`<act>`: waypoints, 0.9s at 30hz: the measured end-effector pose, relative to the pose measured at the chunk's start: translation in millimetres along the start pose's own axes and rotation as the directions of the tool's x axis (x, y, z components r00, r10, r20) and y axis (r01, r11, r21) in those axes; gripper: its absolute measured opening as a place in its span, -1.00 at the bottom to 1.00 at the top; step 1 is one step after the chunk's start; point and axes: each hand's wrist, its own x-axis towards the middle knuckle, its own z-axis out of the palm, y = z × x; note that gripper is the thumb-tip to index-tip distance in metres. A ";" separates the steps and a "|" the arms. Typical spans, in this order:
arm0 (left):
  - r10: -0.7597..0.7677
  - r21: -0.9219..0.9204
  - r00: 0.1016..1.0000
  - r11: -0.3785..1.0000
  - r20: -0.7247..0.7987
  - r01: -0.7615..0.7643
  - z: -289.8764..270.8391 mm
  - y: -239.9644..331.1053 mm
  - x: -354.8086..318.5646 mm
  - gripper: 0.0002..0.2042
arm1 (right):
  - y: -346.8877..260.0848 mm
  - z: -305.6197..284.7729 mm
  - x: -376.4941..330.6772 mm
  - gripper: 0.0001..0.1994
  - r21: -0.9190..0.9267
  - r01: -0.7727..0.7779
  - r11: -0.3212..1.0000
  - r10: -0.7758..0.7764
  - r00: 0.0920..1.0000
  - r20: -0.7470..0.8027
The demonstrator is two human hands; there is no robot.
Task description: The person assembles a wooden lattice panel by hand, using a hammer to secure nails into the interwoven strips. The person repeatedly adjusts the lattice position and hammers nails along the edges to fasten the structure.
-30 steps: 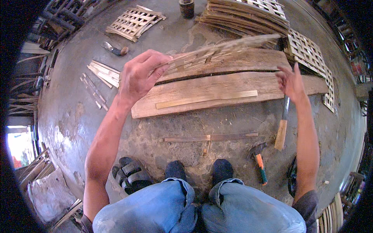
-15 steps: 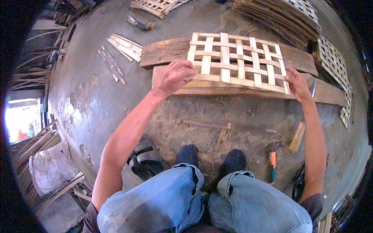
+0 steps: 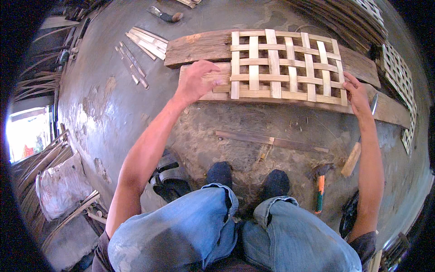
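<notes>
A woven bamboo lattice panel (image 3: 273,63) of pale flat strips lies over two thick wooden planks, the back plank (image 3: 197,49) and the front plank (image 3: 390,111). Just off the panel's left edge is my left hand (image 3: 197,82), its thumb and fingers apart and nothing between them. My right hand (image 3: 357,94) pinches the panel's lower right edge with thumb and fingers. Beside my right wrist, a knife with a wooden handle (image 3: 351,159) leans its blade toward the front plank.
A hammer (image 3: 321,183) and a long flat wooden strip (image 3: 247,137) lie on the floor before my feet. Loose bamboo strips (image 3: 147,43) and a handled tool (image 3: 165,16) are at far left. Stacked woven panels (image 3: 398,72) stand at right; sandals (image 3: 170,179) sit by my left leg.
My left hand has let go of the panel's left edge and opened. The panel has gone from raised and tilted to lying flatter on the planks. My right hand stays at its right edge.
</notes>
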 end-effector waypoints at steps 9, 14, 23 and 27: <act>0.025 0.047 0.988 0.998 0.156 -0.032 11.0 0.0 -27.5 -0.70 | 0.4 2.9 -1.3 -0.55 0.012 -0.037 0.999 0.037 0.999 0.018; 0.000 0.001 0.989 1.000 0.149 0.000 13.1 -5.1 -28.9 -0.72 | 4.2 1.1 -4.7 -0.54 0.035 -0.032 0.999 0.030 0.998 0.058; 0.049 -0.025 0.988 0.999 0.149 -0.045 12.1 -5.7 -24.5 -0.72 | -2.1 13.3 -13.3 -0.53 0.015 -0.067 0.998 0.068 0.998 -0.011; 0.028 -0.004 0.987 1.000 0.159 -0.027 12.8 -0.4 -21.1 -0.71 | -1.4 10.0 -14.4 -0.54 -0.013 -0.062 0.998 0.062 0.998 0.013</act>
